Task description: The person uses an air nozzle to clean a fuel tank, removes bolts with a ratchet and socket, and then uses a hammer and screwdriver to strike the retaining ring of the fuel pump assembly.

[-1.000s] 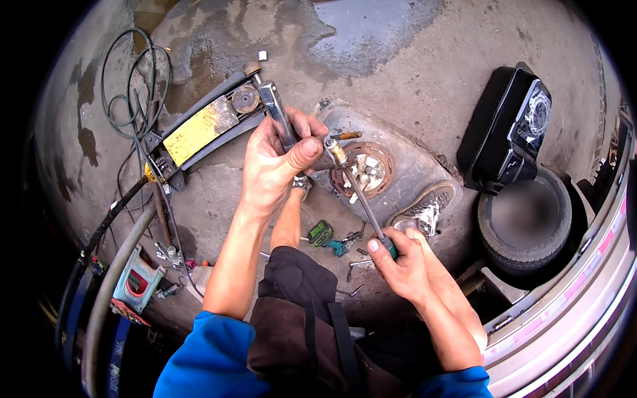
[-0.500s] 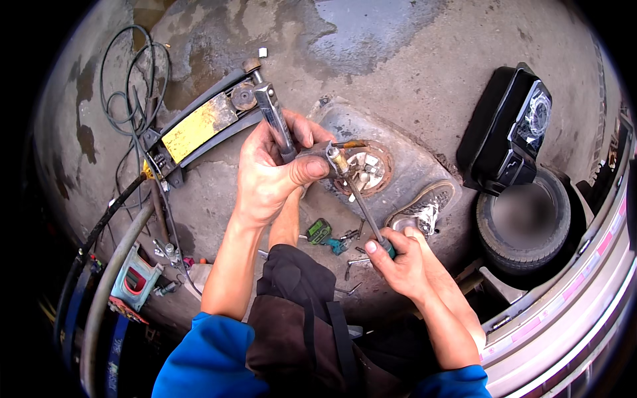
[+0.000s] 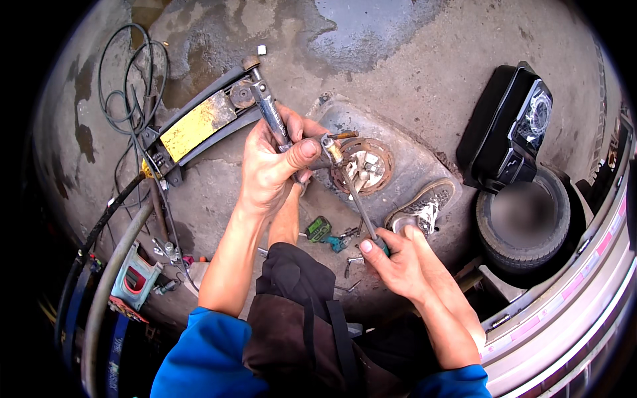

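My left hand (image 3: pixel 269 162) is closed round a dark metal part with a tubular arm (image 3: pixel 271 113) that slants up past the fingers. I cannot tell its exact kind. My right hand (image 3: pixel 398 262) grips a screwdriver (image 3: pixel 357 198) by its dark teal handle. The shaft points up and left to a brass-coloured piece (image 3: pixel 333 151) beside my left thumb; whether it touches is unclear. A rusty orange-brown stub (image 3: pixel 345 134) sticks out there. Below the hands lies a grey metal tank (image 3: pixel 411 156) with a round, rusty-rimmed opening (image 3: pixel 379 142) and white parts inside.
A floor jack with a yellow plate (image 3: pixel 199 124) and a coiled hose (image 3: pixel 101 83) lie left. A teal cordless tool (image 3: pixel 337 244), its green battery (image 3: pixel 318 229) and small tools lie below. My shoe (image 3: pixel 424 202) is beside the tank. A black case (image 3: pixel 488 123) and tyre (image 3: pixel 561 229) stand right.
My left hand has shifted slightly, and the metal part has turned a little in it. The orange-brown stub sits higher and further left. My right hand with the screwdriver has moved slightly left.
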`<state>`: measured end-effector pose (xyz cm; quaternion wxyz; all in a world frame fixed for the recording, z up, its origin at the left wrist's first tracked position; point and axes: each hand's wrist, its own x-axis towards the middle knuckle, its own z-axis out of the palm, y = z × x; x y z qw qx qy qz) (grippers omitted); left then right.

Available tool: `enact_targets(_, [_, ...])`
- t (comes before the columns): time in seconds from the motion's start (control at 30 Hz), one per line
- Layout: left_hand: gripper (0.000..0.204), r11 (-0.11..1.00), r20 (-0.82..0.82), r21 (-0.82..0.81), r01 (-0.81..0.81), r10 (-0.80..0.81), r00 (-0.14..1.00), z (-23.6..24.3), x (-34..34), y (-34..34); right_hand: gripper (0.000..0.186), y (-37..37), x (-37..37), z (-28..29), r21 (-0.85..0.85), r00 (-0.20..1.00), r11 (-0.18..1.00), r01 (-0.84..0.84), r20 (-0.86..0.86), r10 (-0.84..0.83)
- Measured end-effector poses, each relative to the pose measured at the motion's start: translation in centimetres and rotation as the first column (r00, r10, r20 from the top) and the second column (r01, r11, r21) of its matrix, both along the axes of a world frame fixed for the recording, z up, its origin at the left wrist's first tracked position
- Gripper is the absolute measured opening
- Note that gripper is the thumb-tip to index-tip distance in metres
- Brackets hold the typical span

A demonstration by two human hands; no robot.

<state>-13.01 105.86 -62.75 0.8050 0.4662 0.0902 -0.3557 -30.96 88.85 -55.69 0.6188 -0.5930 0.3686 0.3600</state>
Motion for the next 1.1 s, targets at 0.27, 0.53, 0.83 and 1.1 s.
enact_targets(0.27, [0.041, 1.000, 0.004, 0.008, 0.009, -0.009, 1.000, -0.8, 0.1, 0.5, 0.033, 0.4, 0.1, -0.3, -0.033, 1.000, 0.999, -0.001, -0.009, 0.000])
enact_targets(0.53, [0.037, 0.928, 0.293, 0.359, -0.098, -0.012, 0.956, -1.1, 0.6, 0.8, 0.030, -0.5, 1.9, -0.3, -0.555, 0.937, 0.820, -0.140, 0.194, 0.291])
enact_targets(0.83, [0.033, 0.846, 0.130, 0.532, -0.019, -0.060, 0.990, 3.2, -0.3, 0.5, 0.025, -1.2, 2.2, -0.9, -0.829, 0.838, 0.555, -0.070, 0.254, 0.484])
enact_targets(1.1, [0.022, 0.716, 0.248, 0.695, -0.056, -0.166, 0.954, 3.6, -0.7, -0.3, 0.030, -2.1, 2.0, -0.7, -0.923, 0.765, 0.386, -0.015, 0.238, 0.599])
